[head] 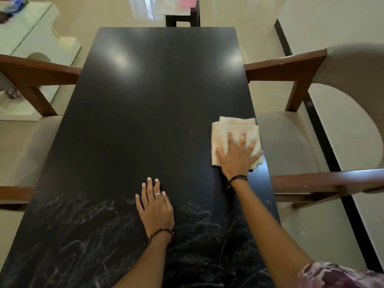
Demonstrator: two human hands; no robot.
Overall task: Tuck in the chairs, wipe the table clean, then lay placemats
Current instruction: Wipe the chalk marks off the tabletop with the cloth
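Wiping is in progress. The right hand (236,156), fingers spread flat, presses a folded cloth (232,129) against the table (145,100) at its right edge. The left hand (154,204) rests flat, fingers together, near the front edge. Whitish smears, possibly moisture, cover the front portion. Both side chairs (307,129) appear tucked. No placemats are laid.

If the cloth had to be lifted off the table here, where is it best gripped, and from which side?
Probably the far edge of the cloth, pinched from above. It lies folded flat on the table, the right hand presses its near half, and the far folded layers are bare and bunched.
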